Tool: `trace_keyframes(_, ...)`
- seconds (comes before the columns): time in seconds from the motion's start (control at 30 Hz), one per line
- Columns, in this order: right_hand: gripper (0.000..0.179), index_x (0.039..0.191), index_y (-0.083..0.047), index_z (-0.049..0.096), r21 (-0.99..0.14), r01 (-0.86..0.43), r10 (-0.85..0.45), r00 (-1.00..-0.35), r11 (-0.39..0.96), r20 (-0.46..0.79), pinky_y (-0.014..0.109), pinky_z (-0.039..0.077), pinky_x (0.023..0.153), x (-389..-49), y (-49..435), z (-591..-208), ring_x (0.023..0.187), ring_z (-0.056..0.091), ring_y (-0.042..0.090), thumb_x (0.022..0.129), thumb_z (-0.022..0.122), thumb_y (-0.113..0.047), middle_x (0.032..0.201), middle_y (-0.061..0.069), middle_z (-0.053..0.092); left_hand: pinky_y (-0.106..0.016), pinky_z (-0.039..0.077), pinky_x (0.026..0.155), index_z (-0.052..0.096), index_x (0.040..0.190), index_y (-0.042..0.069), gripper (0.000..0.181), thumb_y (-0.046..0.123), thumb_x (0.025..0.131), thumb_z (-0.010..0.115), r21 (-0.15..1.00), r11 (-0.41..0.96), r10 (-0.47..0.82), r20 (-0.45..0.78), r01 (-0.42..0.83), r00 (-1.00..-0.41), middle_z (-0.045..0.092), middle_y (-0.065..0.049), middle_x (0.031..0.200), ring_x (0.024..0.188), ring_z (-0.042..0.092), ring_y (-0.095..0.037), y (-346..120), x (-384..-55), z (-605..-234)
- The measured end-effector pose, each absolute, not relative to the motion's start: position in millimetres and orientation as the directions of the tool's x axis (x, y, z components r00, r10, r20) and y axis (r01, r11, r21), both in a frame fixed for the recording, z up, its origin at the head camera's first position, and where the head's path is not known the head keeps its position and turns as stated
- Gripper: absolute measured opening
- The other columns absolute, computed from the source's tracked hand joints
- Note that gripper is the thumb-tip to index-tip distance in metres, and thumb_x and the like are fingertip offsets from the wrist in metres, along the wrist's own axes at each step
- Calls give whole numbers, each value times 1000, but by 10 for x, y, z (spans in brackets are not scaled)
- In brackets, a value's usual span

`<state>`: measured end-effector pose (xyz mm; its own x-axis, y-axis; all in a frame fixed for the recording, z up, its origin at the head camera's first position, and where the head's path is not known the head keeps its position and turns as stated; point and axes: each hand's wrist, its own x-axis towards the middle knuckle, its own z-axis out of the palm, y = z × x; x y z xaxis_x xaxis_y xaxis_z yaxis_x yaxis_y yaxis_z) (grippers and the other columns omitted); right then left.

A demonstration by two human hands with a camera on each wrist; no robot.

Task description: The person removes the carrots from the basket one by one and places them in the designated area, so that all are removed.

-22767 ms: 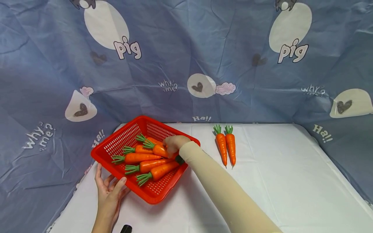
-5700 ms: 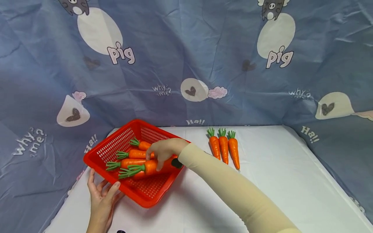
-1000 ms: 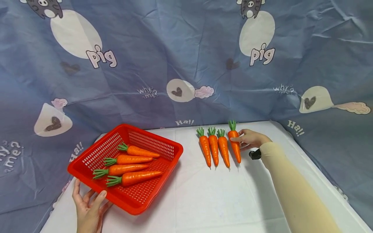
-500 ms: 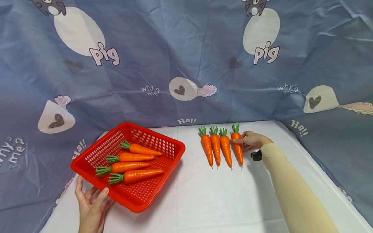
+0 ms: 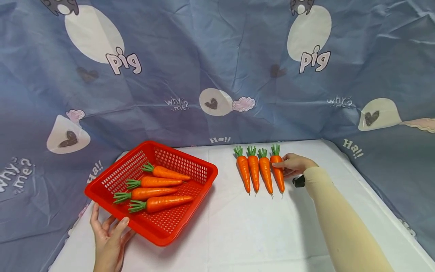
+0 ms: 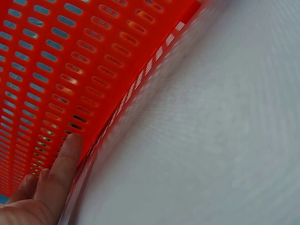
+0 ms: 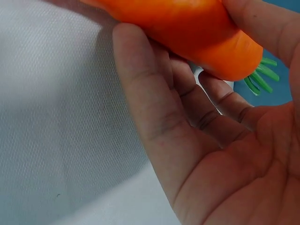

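Compared with the frame from about a second ago, the rightmost carrot (image 5: 278, 174) sits closer to its neighbour, and the right hand (image 5: 295, 164) has moved with it; since the view before that, it has come out of the red basket (image 5: 146, 230) and makes a fourth in the row on the white cloth (image 5: 244, 226). The right hand pinches this carrot, thumb on its upper surface and fingers curled against its far side and underneath, as the right wrist view shows. The carrot lies with its green top toward the blue backdrop (image 5: 163, 75) and its thin tip toward the person, just beside the three other carrots (image 5: 254, 173), which lie side by side in the same direction; whether it touches the nearest one I cannot tell. To the left, the left hand (image 5: 109, 241) holds the basket at its near left side, thumb on the rim and fingers slightly spread against the outer wall. Inside the basket are four carrots (image 5: 166, 203), tops to the left, tips to the right, the lower ones close together. A cream sleeve (image 5: 343, 219) covers the right arm, and a small black device (image 5: 298, 181) sits by that wrist.
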<state>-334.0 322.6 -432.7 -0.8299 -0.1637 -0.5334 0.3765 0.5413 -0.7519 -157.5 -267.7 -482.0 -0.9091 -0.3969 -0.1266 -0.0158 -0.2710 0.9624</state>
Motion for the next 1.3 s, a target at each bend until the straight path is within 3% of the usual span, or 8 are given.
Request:
trace_keyframes(0.37, 53, 133, 8, 41, -735, 386, -147, -825, 557, -545, 39, 65, 96, -3336, 3180, -4284, 91, 65, 17, 109, 64, -33, 110, 12, 60, -30, 67, 73, 6, 164, 59, 100, 3, 105, 64, 963, -269, -387, -104, 4, -916, 41, 0, 140, 117, 63, -4, -2688, -1583, -4849)
trace_keyframes(0.83, 61, 137, 11, 39, -684, 345, -130, -831, 642, -541, 40, 63, 101, -3345, 3189, -4266, 103, 65, 24, 109, 63, -38, 121, 19, 56, -31, 67, 74, 8, 163, 60, 100, 3, 104, 65, 960, -279, -384, -108, 4, -917, 42, 0, 138, 119, 62, -6, -2687, -1572, -4835)
trace_keyframes(1.3, 62, 135, 7, 42, -633, 332, -93, -836, 700, -541, 31, 63, 89, -3293, 3224, -4163, 93, 62, 22, 108, 63, -45, 103, 12, 57, -31, 67, 72, 8, 164, 59, 100, 3, 104, 65, 961, -276, -385, -100, 11, -918, 42, 0, 139, 117, 64, -5, -2683, -1572, -4834)
